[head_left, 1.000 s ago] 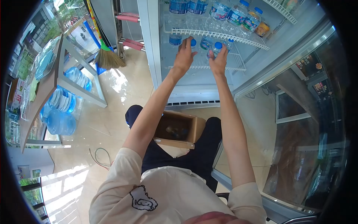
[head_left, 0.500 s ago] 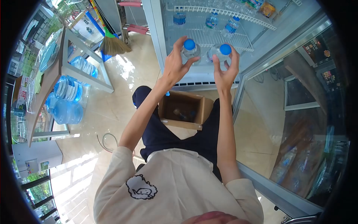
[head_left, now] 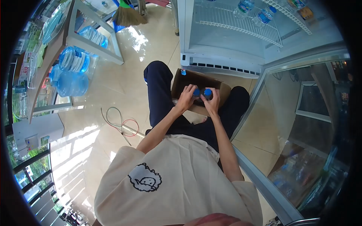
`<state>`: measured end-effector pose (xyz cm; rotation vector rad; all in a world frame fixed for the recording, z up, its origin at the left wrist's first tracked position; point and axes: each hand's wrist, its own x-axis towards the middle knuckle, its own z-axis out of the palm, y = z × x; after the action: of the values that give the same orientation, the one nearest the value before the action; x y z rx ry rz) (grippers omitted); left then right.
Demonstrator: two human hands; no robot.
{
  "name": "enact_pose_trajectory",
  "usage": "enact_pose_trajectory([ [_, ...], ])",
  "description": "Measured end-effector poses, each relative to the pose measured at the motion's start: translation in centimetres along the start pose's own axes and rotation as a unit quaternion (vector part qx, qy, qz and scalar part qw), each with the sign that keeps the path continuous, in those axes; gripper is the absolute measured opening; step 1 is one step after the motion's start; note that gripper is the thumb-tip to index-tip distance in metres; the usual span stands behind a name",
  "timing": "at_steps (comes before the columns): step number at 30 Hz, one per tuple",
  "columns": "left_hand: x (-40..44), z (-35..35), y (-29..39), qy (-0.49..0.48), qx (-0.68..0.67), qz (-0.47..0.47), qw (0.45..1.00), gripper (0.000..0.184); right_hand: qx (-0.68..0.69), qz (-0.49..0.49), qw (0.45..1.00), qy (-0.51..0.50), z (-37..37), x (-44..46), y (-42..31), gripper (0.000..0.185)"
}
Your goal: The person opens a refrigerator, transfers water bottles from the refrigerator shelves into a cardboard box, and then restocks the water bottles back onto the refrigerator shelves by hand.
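Between my knees stands an open cardboard box, and both my hands are at its opening. My left hand is closed around a water bottle with a blue cap. Beside it, my right hand grips a second blue-capped water bottle. The two caps are close together, and the bottles' lower parts are hidden by my hands and the box. What lies deeper in the box is dark and cannot be made out.
The fridge is open in front, with labelled bottles on a wire shelf. Its glass door swings out on my right. Large water jugs stand under a table at left. A thin looped hose lies on the floor.
Both hands have come down from in front of the fridge shelves to the cardboard box, each carrying its bottle. The view has tilted lower, and the two bottles are now closer together.
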<state>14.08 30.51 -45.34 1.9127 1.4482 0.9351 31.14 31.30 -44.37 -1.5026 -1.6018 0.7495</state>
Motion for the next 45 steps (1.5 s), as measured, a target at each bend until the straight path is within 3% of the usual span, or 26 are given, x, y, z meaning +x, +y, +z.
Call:
enact_pose_trajectory([
  [4,-0.2,1.9,-1.8,-0.155,0.058,-0.072,0.983,0.051,-0.111,0.067,0.987,-0.090,2.4,-2.3,4.4,0.039],
  [7,-0.5,5.8,-6.5,-0.157,0.086,-0.040,0.983,0.045,-0.192,0.070,0.965,-0.163,3.5,-1.6,5.6,0.044],
  [10,-2.6,10.5,-12.7,-0.127,0.122,0.062,0.982,0.033,-0.262,0.101,0.934,-0.219,4.3,-0.8,6.2,0.054],
  [13,-3.4,10.9,-14.5,-0.165,0.149,0.097,0.970,0.031,-0.340,0.126,0.895,-0.260,5.5,-0.5,8.0,0.059],
  [16,-1.7,10.7,-12.3,-0.419,0.261,-0.030,0.869,0.028,-0.354,0.145,0.871,-0.309,5.8,-1.2,10.4,0.060],
  [19,-3.6,12.4,-15.0,-0.389,0.258,0.003,0.884,0.025,-0.354,0.157,0.853,-0.349,5.9,-1.5,11.7,0.062],
  [22,-5.6,13.6,-17.1,-0.351,0.185,-0.093,0.913,0.023,-0.359,0.177,0.847,-0.350,7.0,-2.5,13.4,0.055],
  [25,-8.6,17.9,-24.7,-0.448,0.133,-0.161,0.869,0.026,-0.327,0.223,0.841,-0.368,6.6,-1.6,12.5,0.057],
  [28,-7.8,18.1,-23.0,-0.453,0.146,-0.132,0.870,0.027,-0.330,0.230,0.837,-0.370,6.8,-1.8,13.3,0.059],
  [31,-1.9,9.9,-11.8,-0.419,0.161,-0.176,0.876,0.027,-0.302,0.213,0.855,-0.363,6.9,-2.7,15.2,0.056],
  [34,-1.1,8.3,-10.7,-0.381,0.186,-0.196,0.884,0.027,-0.286,0.208,0.871,-0.341,5.9,-2.8,13.6,0.050],
  [38,0.1,6.7,-7.7,-0.239,0.158,-0.186,0.940,0.023,-0.218,0.166,0.924,-0.266,3.1,-2.4,9.3,0.036],
  [41,3.9,3.6,-2.1,-0.087,0.095,-0.120,0.984,0.023,-0.040,0.100,0.983,-0.149,2.2,-0.7,8.6,0.021],
  [43,7.9,1.4,0.8,0.014,0.072,0.000,0.997,0.018,0.020,0.068,0.996,-0.050,0.0,3.1,5.4,0.014],
  [45,12.9,-1.0,3.2,0.072,0.062,0.034,0.995,0.015,-0.026,0.027,0.995,0.095,-3.1,8.4,0.6,0.012],
])
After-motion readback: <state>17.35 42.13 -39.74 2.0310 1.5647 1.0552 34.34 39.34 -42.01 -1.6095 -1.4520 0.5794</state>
